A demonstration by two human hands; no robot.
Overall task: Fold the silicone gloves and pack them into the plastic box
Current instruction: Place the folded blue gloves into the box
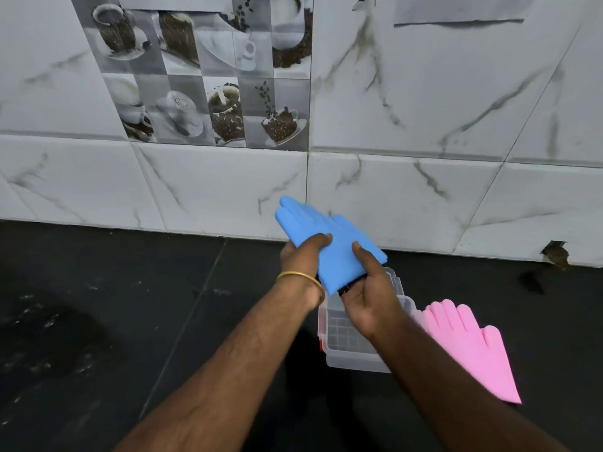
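No brand, label or writing can be read on anything here; the only print is the coffee-cup picture tiles (208, 76) on the marble-pattern wall (424, 109) at 11 o'clock.

Just above centre, both hands hold the blue silicone glove (321, 241) up off the counter. The left hand (301, 256), wearing a gold bangle (301, 278) at the wrist, grips the glove's left edge with thumb curled over the top. The right hand (367, 298) cups the glove's lower right part from beneath, thumb pressed on its upper face. The glove's fingers point toward 11 o'clock and its cuff end lies between the two hands.

Directly below the hands, at about 5 o'clock from centre, the clear plastic box (355, 357) stands open on the dark counter (114, 321), partly covered by the right wrist; a red latch shows on its left edge. Touching or just beside the box's right side lies the pink silicone glove (473, 347), flat, its fingers toward 11 o'clock and its cuff toward 5 o'clock.

The counter's far edge meets the wall along a line running from 9 to 3 o'clock. The wide dark stretch of counter at 8 and 9 o'clock carries only pale smudges. A chipped hole (556, 252) breaks the wall's base at 3 o'clock.
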